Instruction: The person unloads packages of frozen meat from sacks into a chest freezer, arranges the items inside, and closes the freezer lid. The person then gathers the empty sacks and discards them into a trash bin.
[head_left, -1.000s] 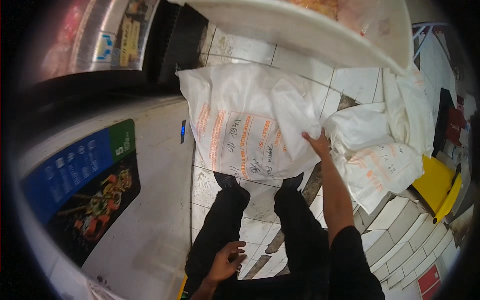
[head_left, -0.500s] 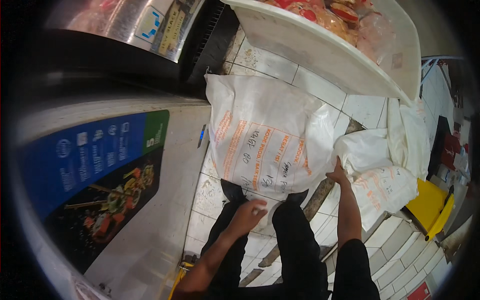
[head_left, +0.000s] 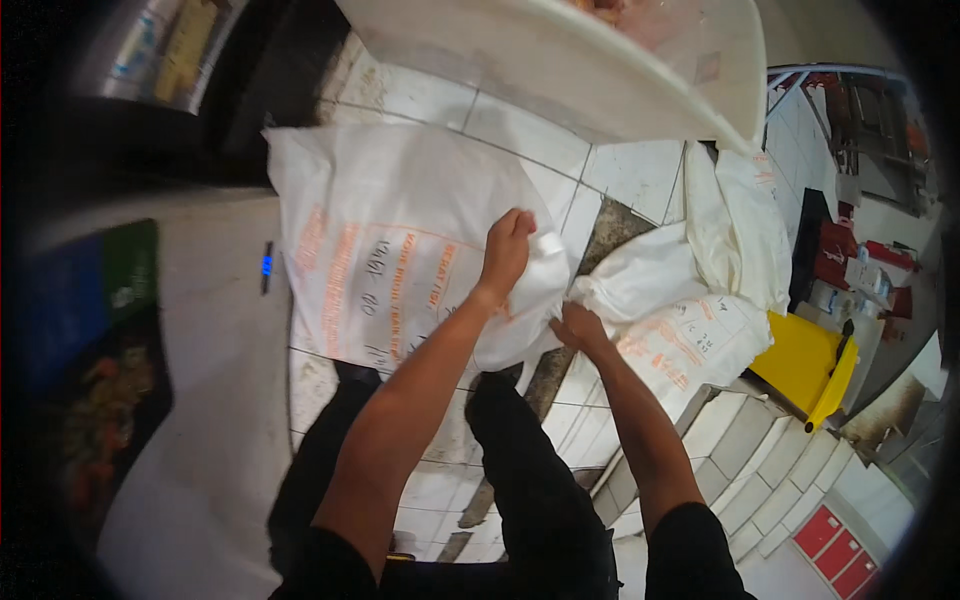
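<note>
A large, full white woven sack [head_left: 400,190] with orange print and black handwriting lies on the tiled floor before my feet. My left hand [head_left: 508,250] is over its right part with the fingers curled; whatever they hold is hidden. At the sack's lower right corner, my right hand [head_left: 580,327] is closed on the edge of the material. Just right of that hand, another white printed sack [head_left: 675,345] rests on the floor, with crumpled white sacking [head_left: 735,220] behind it.
A big white tub [head_left: 560,70] holding bagged goods stands at the far side. A white cabinet [head_left: 215,350] with a coloured picture panel borders the left. At right are a yellow object [head_left: 800,365] and tiled steps [head_left: 745,450].
My left hand has moved from the sack's near edge up and across to its right part. The right hand stays at the sack's right corner. The whole view has shifted.
</note>
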